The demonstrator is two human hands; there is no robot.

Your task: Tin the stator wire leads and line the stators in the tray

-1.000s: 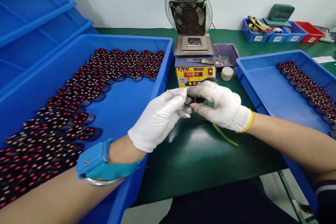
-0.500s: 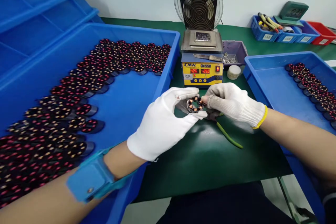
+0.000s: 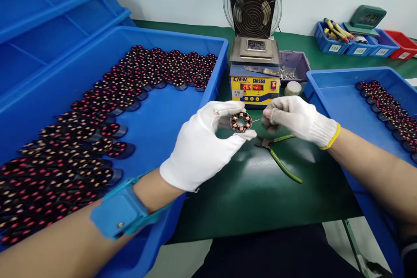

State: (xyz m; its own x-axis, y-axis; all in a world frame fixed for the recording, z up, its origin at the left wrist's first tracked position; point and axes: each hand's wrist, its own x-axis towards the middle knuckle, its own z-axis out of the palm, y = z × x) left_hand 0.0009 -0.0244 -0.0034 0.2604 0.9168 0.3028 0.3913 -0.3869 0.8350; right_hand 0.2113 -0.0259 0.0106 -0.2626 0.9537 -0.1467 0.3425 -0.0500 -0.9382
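Note:
In my white-gloved left hand (image 3: 205, 143) is a round motor stator (image 3: 241, 129) with copper windings, gripped between thumb and fingers, its ring face towards me. A thin copper wire end (image 3: 256, 120) sticks out from its right side. My right hand (image 3: 289, 119), in a knitted glove with a yellow cuff, hovers just right of the wire, apart from the stator. Its fingers are curled together against the thumb; anything between them is hidden or too small to see. Below it, green-handled cutting pliers (image 3: 282, 167) lie on the green mat (image 3: 247, 208).
Behind my hands stands a CM 558 solder pot (image 3: 255, 89) with a fan (image 3: 253, 15). A large blue bin (image 3: 169, 117) with many stators is at left, another blue bin (image 3: 339, 100) at right. A purple tray (image 3: 304, 63) and white jar (image 3: 292, 88) stand near the pot.
My right hand has drawn away from the stator to the right, leaving the wire end in view. The pliers now show more fully. The whole view has shifted slightly.

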